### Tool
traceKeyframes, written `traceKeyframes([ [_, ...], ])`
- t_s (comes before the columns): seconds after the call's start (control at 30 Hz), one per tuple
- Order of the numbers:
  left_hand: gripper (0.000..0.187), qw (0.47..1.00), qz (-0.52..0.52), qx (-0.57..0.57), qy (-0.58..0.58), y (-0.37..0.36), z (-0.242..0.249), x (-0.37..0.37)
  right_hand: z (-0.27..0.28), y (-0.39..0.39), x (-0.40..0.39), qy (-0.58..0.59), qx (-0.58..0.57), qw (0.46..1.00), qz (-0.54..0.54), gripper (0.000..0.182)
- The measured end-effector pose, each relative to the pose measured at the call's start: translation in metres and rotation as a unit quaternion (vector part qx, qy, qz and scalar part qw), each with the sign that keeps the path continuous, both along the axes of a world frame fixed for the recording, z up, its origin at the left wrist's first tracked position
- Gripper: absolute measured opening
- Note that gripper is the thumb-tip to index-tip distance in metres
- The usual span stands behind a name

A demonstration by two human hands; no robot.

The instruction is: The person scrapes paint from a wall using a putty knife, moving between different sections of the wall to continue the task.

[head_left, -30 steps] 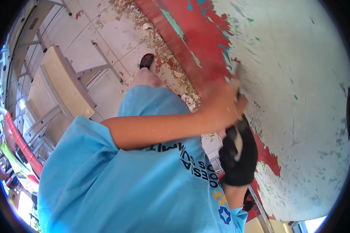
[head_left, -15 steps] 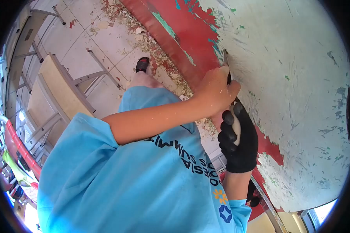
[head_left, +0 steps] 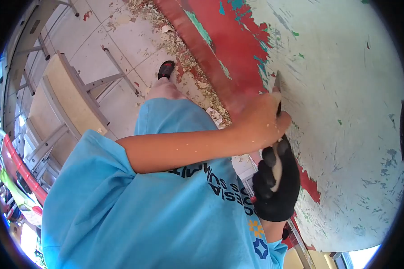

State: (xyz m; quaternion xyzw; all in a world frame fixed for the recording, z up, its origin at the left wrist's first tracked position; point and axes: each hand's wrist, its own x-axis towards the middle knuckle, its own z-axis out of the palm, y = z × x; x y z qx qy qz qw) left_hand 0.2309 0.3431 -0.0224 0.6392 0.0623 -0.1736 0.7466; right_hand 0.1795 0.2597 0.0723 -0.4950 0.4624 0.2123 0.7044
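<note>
My bare left hand (head_left: pixel 261 120) is wrapped round the neck of a scraper, close to its blade (head_left: pixel 277 81). In a black glove, my right hand (head_left: pixel 283 188) is closed round the pale wooden handle (head_left: pixel 277 169) of the same scraper. The narrow-looking blade lies against a large whitish surface (head_left: pixel 341 116), near the ragged border of its red paint (head_left: pixel 238 49). Scraps of green and teal show along that border. My left fingers hide part of the scraper's neck. Small pale flakes cling to my left forearm and hand.
Paint chips (head_left: pixel 179 54) lie along the foot of the red surface, on the tiled floor (head_left: pixel 87 54). A folding step platform (head_left: pixel 69 96) with metal legs stands at the left. My foot in a dark shoe (head_left: pixel 166 70) is beside the chips. A red tube (head_left: pixel 24 166) is at far left.
The view has shifted, so the painted surface sits farther right and lower. Both hands and the scraper appear lower and slightly to the right, still gripped the same way.
</note>
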Motion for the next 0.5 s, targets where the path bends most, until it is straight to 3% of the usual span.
traceKeyframes([
  [0.07,0.018,0.999,-0.029,-0.016,0.040,0.003,0.001,-0.004,0.001,0.002,-0.005,0.006,-0.011,1.000,0.016,0.041],
  [0.17,0.019,0.997,0.025,0.034,-0.072,-0.004,-0.002,-0.006,0.009,-0.004,-0.011,-0.031,0.046,0.998,-0.024,0.041],
  [0.27,0.020,0.998,-0.019,0.048,-0.034,0.000,0.000,0.001,-0.007,-0.004,-0.001,-0.014,0.003,0.999,0.029,0.041],
  [0.37,0.021,0.994,-0.051,-0.045,0.083,0.005,0.004,-0.003,0.001,-0.008,-0.012,-0.025,0.043,0.999,0.005,0.040],
  [0.43,0.018,0.993,-0.016,0.081,-0.089,-0.003,0.003,-0.007,-0.001,-0.007,-0.009,-0.031,0.058,0.998,-0.022,0.038],
  [0.5,0.018,0.998,-0.023,0.053,-0.039,-0.002,-0.010,-0.001,-0.008,-0.007,-0.004,-0.038,-0.049,0.998,0.008,0.022],
])
